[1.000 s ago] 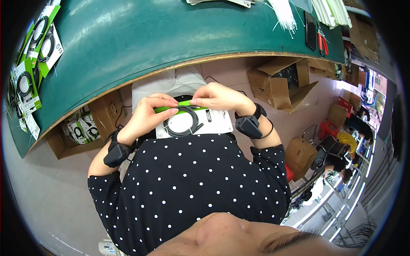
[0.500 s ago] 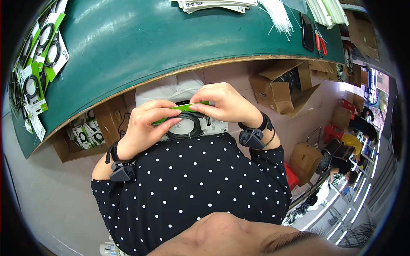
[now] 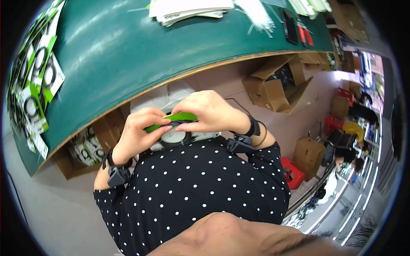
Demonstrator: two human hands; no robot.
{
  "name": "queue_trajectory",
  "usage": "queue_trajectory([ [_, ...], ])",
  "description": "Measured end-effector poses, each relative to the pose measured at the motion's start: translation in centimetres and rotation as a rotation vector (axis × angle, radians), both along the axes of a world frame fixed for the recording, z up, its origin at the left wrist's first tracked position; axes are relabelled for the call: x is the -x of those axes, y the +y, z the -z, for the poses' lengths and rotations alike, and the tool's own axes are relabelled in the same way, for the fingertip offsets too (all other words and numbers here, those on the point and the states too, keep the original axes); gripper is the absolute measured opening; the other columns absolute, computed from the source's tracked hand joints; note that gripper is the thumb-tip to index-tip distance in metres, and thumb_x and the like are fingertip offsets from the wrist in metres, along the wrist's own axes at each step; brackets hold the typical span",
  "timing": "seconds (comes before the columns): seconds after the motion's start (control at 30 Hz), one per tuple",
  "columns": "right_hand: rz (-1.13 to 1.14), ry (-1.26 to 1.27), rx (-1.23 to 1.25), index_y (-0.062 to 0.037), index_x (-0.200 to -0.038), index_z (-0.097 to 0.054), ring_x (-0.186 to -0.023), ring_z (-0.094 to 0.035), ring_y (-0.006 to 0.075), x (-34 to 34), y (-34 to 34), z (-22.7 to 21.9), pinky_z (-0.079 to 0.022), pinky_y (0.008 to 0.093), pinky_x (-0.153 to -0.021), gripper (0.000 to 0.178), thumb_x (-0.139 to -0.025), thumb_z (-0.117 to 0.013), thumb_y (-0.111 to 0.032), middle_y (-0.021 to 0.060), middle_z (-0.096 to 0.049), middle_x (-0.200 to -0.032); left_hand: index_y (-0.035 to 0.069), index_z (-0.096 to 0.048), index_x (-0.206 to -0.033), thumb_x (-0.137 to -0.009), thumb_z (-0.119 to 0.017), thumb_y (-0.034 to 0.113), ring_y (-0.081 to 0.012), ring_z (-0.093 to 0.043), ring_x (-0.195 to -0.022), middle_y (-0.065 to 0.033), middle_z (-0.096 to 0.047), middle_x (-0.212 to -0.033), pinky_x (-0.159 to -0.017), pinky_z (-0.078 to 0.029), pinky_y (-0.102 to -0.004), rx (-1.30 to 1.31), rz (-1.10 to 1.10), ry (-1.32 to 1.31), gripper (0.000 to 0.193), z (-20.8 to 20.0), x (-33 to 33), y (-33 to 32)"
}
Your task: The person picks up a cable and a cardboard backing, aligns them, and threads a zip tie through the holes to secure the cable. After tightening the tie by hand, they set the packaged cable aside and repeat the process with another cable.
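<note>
Left hand: here it is, left hand (image 3: pixel 141 129), thumb and fingers pinching the card's green edge.
Right hand: right hand (image 3: pixel 208 112) matches it, thumb and fingers pinching further right.
Cable card: green-and-white cable card (image 3: pixel 183 116), held above the lap, tilted.
Coil: black cable (image 3: pixel 188 138) loops against it.
Workbench: green tabletop (image 3: pixel 128 55) beyond, red-handled pliers (image 3: pixel 305 36) beside a black phone (image 3: pixel 290 27).

Wearer's hands (image 3: pixel 140 129) — two, phone (image 3: pixel 290 27) — one

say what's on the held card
A black cable coil lies on the green-and-white card. The left hand and right hand cover parts of it, hiding what's there.
</note>
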State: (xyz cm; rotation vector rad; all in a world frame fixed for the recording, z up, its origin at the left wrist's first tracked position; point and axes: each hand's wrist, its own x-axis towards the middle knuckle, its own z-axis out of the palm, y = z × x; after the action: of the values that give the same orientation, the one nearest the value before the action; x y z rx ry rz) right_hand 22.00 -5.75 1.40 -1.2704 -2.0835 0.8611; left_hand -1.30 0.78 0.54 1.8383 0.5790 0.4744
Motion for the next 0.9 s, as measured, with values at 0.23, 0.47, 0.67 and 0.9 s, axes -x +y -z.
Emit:
queue_trajectory([
  [0.23, -0.035, 0.024, -0.063, -0.0066, -0.096, -0.066, -0.076, -0.064, 0.0278, -0.1, -0.6, 0.0, -0.051, 0.0371, -0.066, 0.033, -0.077, -0.075, -0.033, 0.0084, -0.065, -0.082, -0.001, -0.072, -0.084, -0.067, -0.08, 0.001, -0.0206, -0.067, -0.078, -0.0129, -0.071, -0.088, -0.071, -0.052, -0.0289, 0.144, 0.007, 0.046, 0.019, -0.3, 0.0, 0.0],
  [0.47, 0.422, -0.007, -0.147, -0.0049, -0.089, -0.068, -0.073, -0.063, 0.0253, -6.5, 3.3, -1.1, -0.05, 0.0338, -0.064, 0.018, -0.083, -0.071, -0.022, 0.0107, -0.065, -0.084, -0.002, -0.073, -0.083, -0.067, -0.08, 0.003, -0.02, -0.068, -0.078, -0.0133, -0.071, -0.087, -0.072, -0.052, -0.0288, 0.175, -0.019, 0.081, 0.018, -0.2, -0.4, -0.1],
  [0.67, 0.932, -0.284, -0.309, -0.0073, -0.087, -0.07, -0.077, -0.065, 0.0259, -16.5, 8.8, 1.8, -0.052, 0.0322, -0.064, 0.011, -0.081, -0.069, -0.016, 0.0098, -0.067, -0.089, -0.001, -0.073, -0.085, -0.07, -0.08, 0.004, -0.02, -0.069, -0.077, -0.0131, -0.072, -0.086, -0.071, -0.053, -0.028, 0.122, -0.029, 0.062, 0.017, -0.1, -0.7, 0.2],
  [0.9, 0.874, -0.77, -0.573, -0.0082, -0.081, -0.066, -0.078, -0.064, 0.029, -20.0, 12.3, 4.7, -0.053, 0.0378, -0.066, 0.006, -0.076, -0.064, -0.01, 0.0097, -0.064, -0.082, -0.001, -0.073, -0.083, -0.068, -0.081, 0.005, -0.0205, -0.068, -0.079, -0.0136, -0.071, -0.086, -0.073, -0.053, -0.0294, 0.139, -0.054, 0.075, 0.018, 0.4, -1.0, 0.8],
])
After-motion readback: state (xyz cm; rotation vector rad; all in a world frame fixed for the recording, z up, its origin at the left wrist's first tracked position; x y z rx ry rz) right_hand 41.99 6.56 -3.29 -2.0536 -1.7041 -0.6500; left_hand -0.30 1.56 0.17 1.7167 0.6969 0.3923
